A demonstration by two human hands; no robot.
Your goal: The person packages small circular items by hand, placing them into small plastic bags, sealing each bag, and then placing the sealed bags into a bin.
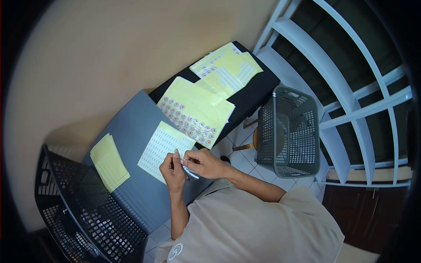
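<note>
My left hand (173, 172) and my right hand (205, 164) are close together over the front edge of the grey table (136, 116). Fingers of both are pinched around a small silvery, shiny item (190, 173), partly hidden by the hands. Just beyond them lies a sheet of small printed labels (160, 147) with a pale yellow edge. Farther back is a stack of yellow sheets (193, 98) with rows of round red-and-white stickers (188, 122). A folded yellow sheet (109, 162) rests at the table's left.
More yellow sticker sheets (239, 65) lie on the black surface (258, 90) at the back. A dark basket (94, 210) stands at the left, and a grey-green basket (287, 131) sits on a wooden stool (245, 146) at the right. White shelving (346, 96) lines the right side.
</note>
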